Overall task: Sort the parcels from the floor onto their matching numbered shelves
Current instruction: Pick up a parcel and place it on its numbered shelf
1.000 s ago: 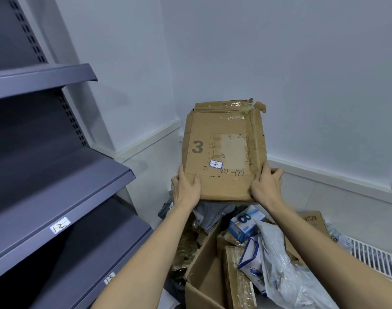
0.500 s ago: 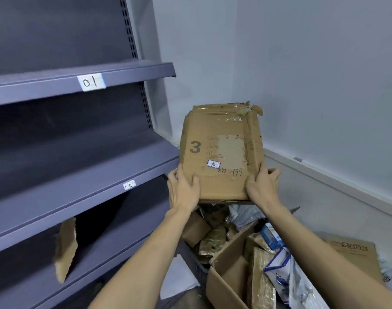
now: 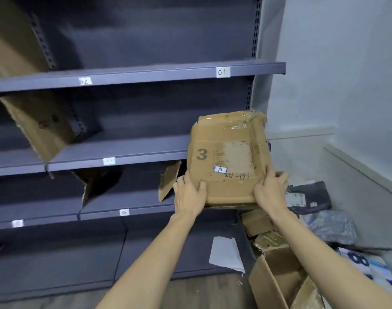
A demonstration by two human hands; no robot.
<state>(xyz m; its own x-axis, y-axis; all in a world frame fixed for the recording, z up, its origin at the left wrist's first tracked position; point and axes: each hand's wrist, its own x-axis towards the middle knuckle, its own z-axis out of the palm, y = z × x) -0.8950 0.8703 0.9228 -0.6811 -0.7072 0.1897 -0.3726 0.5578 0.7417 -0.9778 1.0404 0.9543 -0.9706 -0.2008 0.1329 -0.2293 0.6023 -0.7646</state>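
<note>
parcel: flat cardboard box (image 3: 229,159), marked "3", small label "10", held up in front of the grey shelves (image 3: 146,72)
left hand (image 3: 190,196): clamped on lower left corner
right hand (image 3: 268,190): clamped on lower right corner
shelf tags: "01" (image 3: 222,72) seen top right, others blurred
floor: open carton (image 3: 277,277), bags piled at right

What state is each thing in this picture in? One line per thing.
Flat brown cardboard parcel marked 3: held up, top edge torn.
Left hand: grips the parcel's lower left corner.
Right hand: grips its lower right corner.
Brown cardboard box on the floor: open.
</note>
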